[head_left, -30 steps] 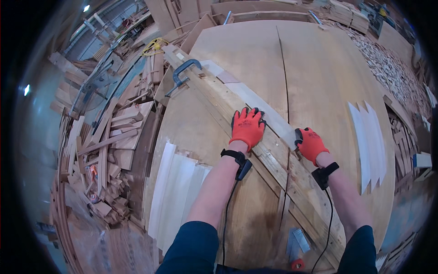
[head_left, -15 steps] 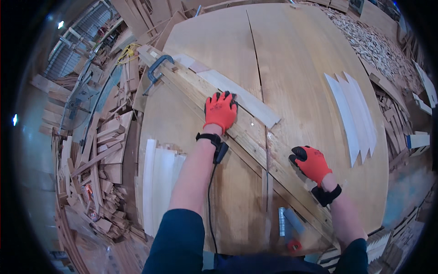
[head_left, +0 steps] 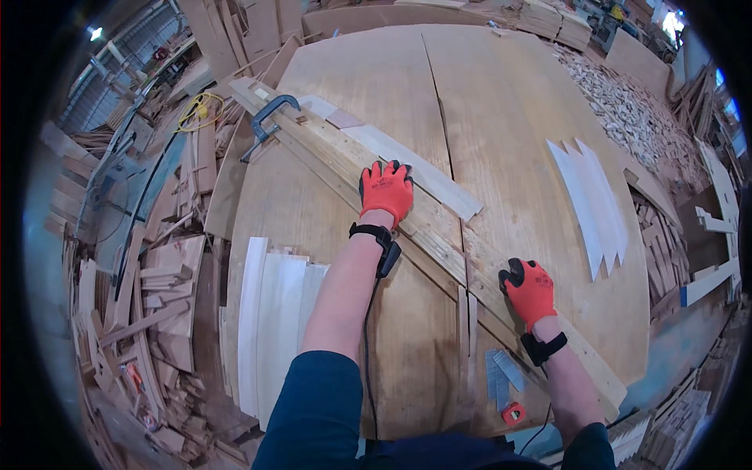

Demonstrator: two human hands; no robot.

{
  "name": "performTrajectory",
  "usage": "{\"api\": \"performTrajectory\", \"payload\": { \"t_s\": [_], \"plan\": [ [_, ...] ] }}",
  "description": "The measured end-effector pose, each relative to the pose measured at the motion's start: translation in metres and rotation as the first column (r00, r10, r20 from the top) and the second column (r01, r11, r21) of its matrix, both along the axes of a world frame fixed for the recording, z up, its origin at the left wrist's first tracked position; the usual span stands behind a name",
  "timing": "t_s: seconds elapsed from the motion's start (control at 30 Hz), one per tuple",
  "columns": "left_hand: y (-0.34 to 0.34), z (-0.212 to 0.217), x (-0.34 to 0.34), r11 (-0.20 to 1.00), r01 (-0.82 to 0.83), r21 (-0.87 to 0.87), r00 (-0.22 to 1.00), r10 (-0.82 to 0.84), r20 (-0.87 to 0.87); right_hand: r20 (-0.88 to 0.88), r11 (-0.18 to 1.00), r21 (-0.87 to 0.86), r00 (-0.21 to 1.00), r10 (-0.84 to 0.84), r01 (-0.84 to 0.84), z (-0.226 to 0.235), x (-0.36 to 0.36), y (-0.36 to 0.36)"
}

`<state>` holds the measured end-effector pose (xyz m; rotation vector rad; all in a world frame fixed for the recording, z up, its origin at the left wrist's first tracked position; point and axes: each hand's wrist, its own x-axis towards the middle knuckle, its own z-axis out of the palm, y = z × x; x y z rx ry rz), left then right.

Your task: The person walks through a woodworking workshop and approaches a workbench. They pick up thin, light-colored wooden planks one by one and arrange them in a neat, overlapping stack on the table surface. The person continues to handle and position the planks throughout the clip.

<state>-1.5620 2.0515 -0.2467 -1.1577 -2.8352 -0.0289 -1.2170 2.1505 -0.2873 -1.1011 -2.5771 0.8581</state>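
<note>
A long wooden beam (head_left: 431, 241) lies diagonally across a large wooden panel (head_left: 533, 110), from far left to near right. My left hand (head_left: 386, 192), in a red glove with black fingertips, lies on its middle with the fingers curled over the far edge. Nearer its right end, my right hand (head_left: 529, 291), gloved alike, is closed on the beam; the grip's underside is hidden. A blue C-clamp (head_left: 265, 125) sits at the beam's far left end. Alongside the far edge lies a pale flat board (head_left: 415, 168).
Several pale pointed strips (head_left: 591, 205) lie at the right. White boards (head_left: 274, 305) lie at the left. Metal plates (head_left: 503, 372) and a red tape measure (head_left: 513, 413) are near the front edge. Wood offcuts (head_left: 160, 298) and a scrap heap (head_left: 619, 102) surround the panel.
The beam's near end has swung to the right and away from me. My right hand has gone from beyond the beam's edge onto the beam. My left hand stays on the beam.
</note>
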Motion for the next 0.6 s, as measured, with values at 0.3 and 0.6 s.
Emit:
{"api": "performTrajectory", "payload": {
  "t_s": [0.3, 0.6],
  "plan": [
    [0.081, 0.014, -0.089, 0.999, -0.006, -0.041, 1.0, 0.006, -0.001, 0.059, 0.999, 0.041, 0.998, -0.021, 0.019, 0.011, -0.096, 0.081],
    [0.129, 0.013, -0.147, 1.0, 0.017, -0.006, 1.0, -0.017, -0.011, 0.039, 0.999, 0.031, 0.999, -0.026, 0.025, 0.016, -0.154, 0.134]
  ]
}}
